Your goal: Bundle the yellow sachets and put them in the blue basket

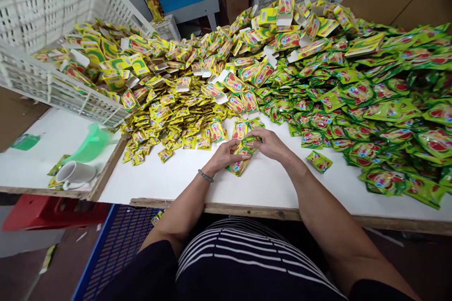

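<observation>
My left hand [224, 156] is closed around a small yellow and green box [239, 167] with a red fruit print, held just over the white table. At the box's upper end, my right hand [270, 144] pinches a shiny green packet [251, 140]. How far the packet sits inside the box is hidden by my fingers. Just beyond my hands lies another printed box [240, 129]. A single green packet [319, 161] rests to the right of my right forearm.
Green packets [363, 108] are heaped on the right, small yellow sachets [169, 122] on the left. Yellow boxes [247, 63] spread behind them, up to a tilted white crate [45, 79]. A white mug [76, 173] and green scoop [86, 144] lie left; a blue basket [116, 239] is below.
</observation>
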Demonstrator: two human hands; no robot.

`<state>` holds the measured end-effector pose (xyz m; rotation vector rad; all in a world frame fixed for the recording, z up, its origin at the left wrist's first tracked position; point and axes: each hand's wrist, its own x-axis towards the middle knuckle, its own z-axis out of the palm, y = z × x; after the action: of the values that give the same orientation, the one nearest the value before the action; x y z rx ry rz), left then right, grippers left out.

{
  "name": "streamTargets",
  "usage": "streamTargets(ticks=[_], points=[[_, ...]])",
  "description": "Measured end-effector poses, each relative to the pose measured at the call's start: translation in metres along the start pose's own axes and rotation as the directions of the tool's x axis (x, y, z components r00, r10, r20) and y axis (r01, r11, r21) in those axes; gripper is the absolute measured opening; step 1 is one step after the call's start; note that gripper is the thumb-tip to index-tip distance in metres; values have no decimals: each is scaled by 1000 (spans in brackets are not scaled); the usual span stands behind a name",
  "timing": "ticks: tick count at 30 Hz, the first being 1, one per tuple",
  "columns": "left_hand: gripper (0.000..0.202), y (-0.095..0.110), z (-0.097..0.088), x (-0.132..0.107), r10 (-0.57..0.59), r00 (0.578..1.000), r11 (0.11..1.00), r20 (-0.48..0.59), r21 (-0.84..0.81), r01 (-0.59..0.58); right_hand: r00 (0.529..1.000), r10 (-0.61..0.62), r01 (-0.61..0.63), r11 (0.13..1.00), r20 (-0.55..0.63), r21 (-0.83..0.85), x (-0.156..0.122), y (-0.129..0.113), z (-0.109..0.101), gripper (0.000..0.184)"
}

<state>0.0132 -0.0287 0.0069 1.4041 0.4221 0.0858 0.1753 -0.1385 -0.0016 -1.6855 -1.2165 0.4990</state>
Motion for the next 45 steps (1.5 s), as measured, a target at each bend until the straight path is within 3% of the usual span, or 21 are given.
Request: streamTargets(ticks=[3,8,15,22,26,30,33,35,38,40,42,45], points=[[72,4,3,-4,1,995,998,95,-61,5,996,23,-20,999,-91,36,1,3,-1,21],[63,2,4,-4,-13,998,997,-65,-78,8,999,39,-38,998,-7,51,-1,4,-6,19],[65,-4,2,0,54,992,990,-113,135,-39,993,79,-73,995,92,-64,-5,-6,-5,20],[49,5,5,1,35,990,999,-135,15,-33,985,151,-119,945,-84,305,-4,-4,0,26],[41,6,6,0,33,982,999,-187,3,-33,990,135,-127,982,-42,142,-6,-14,6,16],[43,5,6,1,-6,970,993,-241,-115,-23,989,106,-108,994,-99,-20,-10,-32,11,27],[46,5,7,2,-24,961,984,-276,-175,-26,999,38,-40,997,-33,-62,-11,-43,17,30],[52,6,8,3,-22,949,979,-315,-201,-44,998,41,-41,999,-53,-7,-11,-44,20,33],[67,8,7,4,44,916,969,-398,-206,-136,957,87,-55,991,-277,123,-10,-39,22,35],[72,9,7,4,129,891,958,-436,-178,-226,936,115,-42,975,-332,220,-7,-34,24,36],[67,10,5,3,195,876,948,-440,-146,-284,964,147,-65,938,-223,340,-5,-30,28,37],[55,11,2,0,197,889,953,-414,-131,-272,979,191,-137,871,-69,472,-4,-28,35,39]])
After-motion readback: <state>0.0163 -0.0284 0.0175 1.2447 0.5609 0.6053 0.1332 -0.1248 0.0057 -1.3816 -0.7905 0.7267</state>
